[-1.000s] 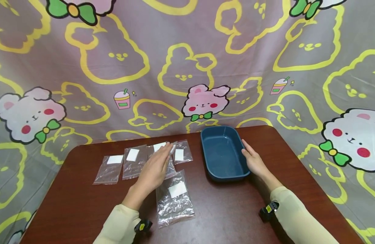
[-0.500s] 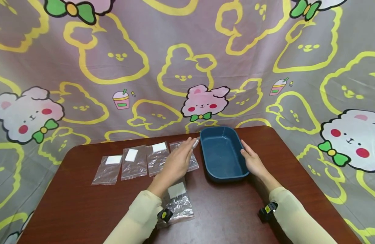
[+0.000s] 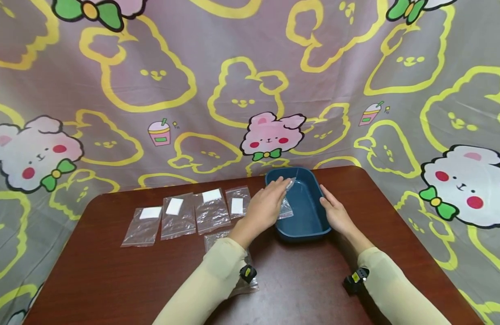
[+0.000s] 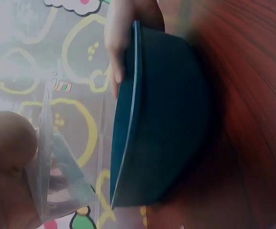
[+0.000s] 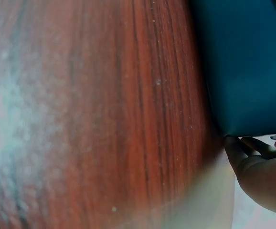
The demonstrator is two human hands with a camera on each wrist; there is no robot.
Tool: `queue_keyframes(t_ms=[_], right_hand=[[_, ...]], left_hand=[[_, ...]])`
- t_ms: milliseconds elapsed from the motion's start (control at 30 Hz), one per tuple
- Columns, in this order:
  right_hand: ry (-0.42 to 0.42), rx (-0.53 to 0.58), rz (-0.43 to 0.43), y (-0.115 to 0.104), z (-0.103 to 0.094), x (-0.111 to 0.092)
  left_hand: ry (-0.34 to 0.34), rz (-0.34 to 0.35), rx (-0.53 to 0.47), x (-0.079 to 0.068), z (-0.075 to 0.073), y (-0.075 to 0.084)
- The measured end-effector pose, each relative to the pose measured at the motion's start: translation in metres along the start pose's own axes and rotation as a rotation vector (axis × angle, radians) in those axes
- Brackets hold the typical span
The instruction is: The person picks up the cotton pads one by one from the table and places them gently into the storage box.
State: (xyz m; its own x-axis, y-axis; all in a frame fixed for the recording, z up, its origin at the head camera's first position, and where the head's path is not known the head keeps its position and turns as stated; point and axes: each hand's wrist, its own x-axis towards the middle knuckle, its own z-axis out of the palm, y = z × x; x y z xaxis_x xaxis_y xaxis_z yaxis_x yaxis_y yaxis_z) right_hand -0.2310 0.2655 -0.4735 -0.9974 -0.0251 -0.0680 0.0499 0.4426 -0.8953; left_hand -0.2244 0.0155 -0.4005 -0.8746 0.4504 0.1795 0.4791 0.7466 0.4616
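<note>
My left hand pinches a clear zip bag over the left part of a dark blue plastic bin. A bit of white shows at the fingertips, and my hand hides much of the bag. In the left wrist view the clear bag hangs beside the thumb, apart from the bin's rim. My right hand rests with fairly straight fingers against the bin's right side. In the right wrist view, its fingertips touch the blue wall.
Several clear zip bags, each with a white label, lie in a row on the brown table, such as the leftmost bag. Another bag lies nearer, partly under my left forearm. A patterned curtain hangs behind the table.
My left hand has moved right with the zip bag, from over the row of bags to above the bin. My right hand and the bin stay in place.
</note>
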Motion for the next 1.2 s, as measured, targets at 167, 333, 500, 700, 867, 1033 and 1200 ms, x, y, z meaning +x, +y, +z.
queue_keyframes(t_ms=[167, 333, 500, 700, 867, 1033, 1200], right_hand=[[0.0, 0.011, 0.026, 0.0, 0.001, 0.001], [-0.006, 0.003, 0.023, 0.001, 0.0, 0.001], [-0.002, -0.004, -0.009, 0.0, -0.001, 0.001], [-0.002, 0.004, -0.008, -0.008, -0.002, -0.001], [0.007, -0.003, -0.013, 0.002, 0.0, 0.003], [0.002, 0.006, -0.011, 0.003, 0.0, 0.004], [-0.002, 0.002, -0.021, 0.005, 0.0, 0.004]], left_hand=[[-0.033, -0.006, 0.053, 0.017, 0.009, 0.017], [-0.038, 0.01, 0.097, 0.029, 0.017, 0.03], [-0.038, 0.026, 0.116, 0.034, 0.021, 0.038], [-0.04, 0.038, 0.143, 0.037, 0.023, 0.038], [-0.045, 0.031, 0.148, 0.039, 0.027, 0.037], [-0.064, 0.022, 0.173, 0.042, 0.031, 0.038], [-0.095, 0.004, 0.188, 0.046, 0.035, 0.04]])
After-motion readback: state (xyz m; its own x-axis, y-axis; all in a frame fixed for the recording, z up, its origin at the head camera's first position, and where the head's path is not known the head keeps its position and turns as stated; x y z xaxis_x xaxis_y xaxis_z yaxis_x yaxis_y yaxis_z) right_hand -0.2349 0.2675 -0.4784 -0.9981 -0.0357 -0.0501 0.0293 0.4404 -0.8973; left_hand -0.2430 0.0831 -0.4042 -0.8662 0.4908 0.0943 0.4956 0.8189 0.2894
